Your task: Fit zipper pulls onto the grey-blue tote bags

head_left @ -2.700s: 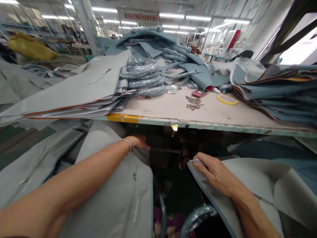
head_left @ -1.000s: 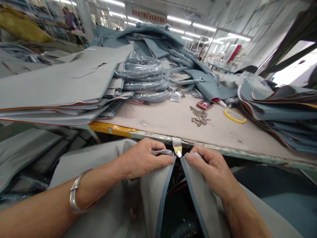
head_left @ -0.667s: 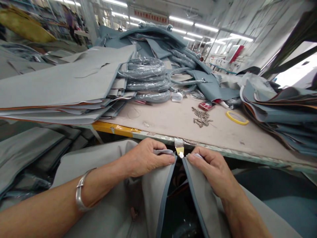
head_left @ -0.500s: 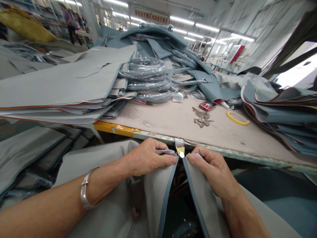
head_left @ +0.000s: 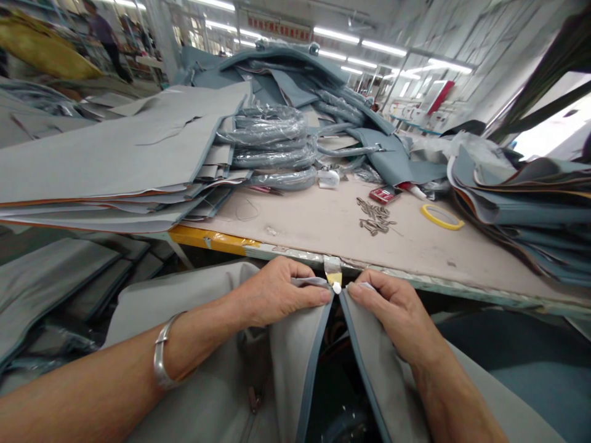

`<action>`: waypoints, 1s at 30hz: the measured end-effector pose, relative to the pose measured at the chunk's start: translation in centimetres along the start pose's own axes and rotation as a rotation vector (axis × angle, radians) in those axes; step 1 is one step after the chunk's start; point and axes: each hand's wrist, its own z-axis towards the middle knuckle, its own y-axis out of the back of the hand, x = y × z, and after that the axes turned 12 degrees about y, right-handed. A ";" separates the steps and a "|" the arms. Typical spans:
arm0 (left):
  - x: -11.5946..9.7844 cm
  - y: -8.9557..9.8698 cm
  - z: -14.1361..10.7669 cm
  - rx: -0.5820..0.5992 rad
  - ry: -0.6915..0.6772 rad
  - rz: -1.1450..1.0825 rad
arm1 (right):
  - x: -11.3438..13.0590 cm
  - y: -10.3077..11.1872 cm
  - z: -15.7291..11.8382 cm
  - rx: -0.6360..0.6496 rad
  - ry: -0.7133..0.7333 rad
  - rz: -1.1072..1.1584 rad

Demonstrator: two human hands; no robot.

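Between thumb and fingers, my left hand (head_left: 281, 292) pinches the upper edge of a grey fabric panel (head_left: 289, 351) with blue-grey piping. On the other side of a narrow V-shaped gap, my right hand (head_left: 392, 307) pinches the matching piped edge of grey fabric (head_left: 373, 344). Both edges come close together at the top, right by a small white piece (head_left: 337, 287) below a clear and yellow tab (head_left: 332, 269) at the table's front edge. A pinkish zipper pull (head_left: 253, 400) shows on the fabric under my left forearm. The gap's inside is dark.
The table (head_left: 295, 221) carries a heap of small metal pieces (head_left: 375, 216), a red box (head_left: 383, 195) and a yellow tape ring (head_left: 442, 216). Stacked grey panels (head_left: 115, 147) and plastic-wrapped coils (head_left: 272, 144) lie left, blue-grey pieces (head_left: 521, 203) right. A person (head_left: 104, 37) is far back left.
Both hands keep their pinch on the fabric edges with barely any movement. The view has shifted slightly, and the distant person has moved left.
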 end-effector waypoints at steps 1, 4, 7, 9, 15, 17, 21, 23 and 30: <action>0.0 0.0 0.1 -0.005 -0.002 0.000 | 0.0 0.0 0.0 -0.002 -0.002 0.005; -0.1 -0.1 0.3 -0.011 -0.011 0.005 | 0.0 0.0 0.1 -0.006 -0.006 0.026; -0.2 -0.1 0.3 -0.023 0.005 0.010 | -0.1 0.0 0.2 -0.009 -0.004 0.045; -0.2 -0.1 0.3 -0.031 0.015 0.016 | -0.2 0.0 0.4 -0.014 0.002 0.046; -0.4 -0.2 0.2 -0.026 0.005 0.008 | -0.6 0.0 0.6 -0.025 0.010 0.036; -0.4 -0.2 0.2 -0.021 0.008 0.009 | -0.5 0.0 0.5 -0.024 0.008 0.042; -0.3 -0.1 0.4 -0.016 -0.003 0.007 | -0.4 0.0 0.5 -0.027 0.007 0.042; -0.3 -0.1 0.5 -0.010 -0.016 0.012 | -0.4 -0.1 0.4 -0.034 0.012 0.037; -0.3 -0.2 0.5 -0.032 -0.014 -0.016 | -0.4 -0.4 0.4 -0.071 0.015 0.006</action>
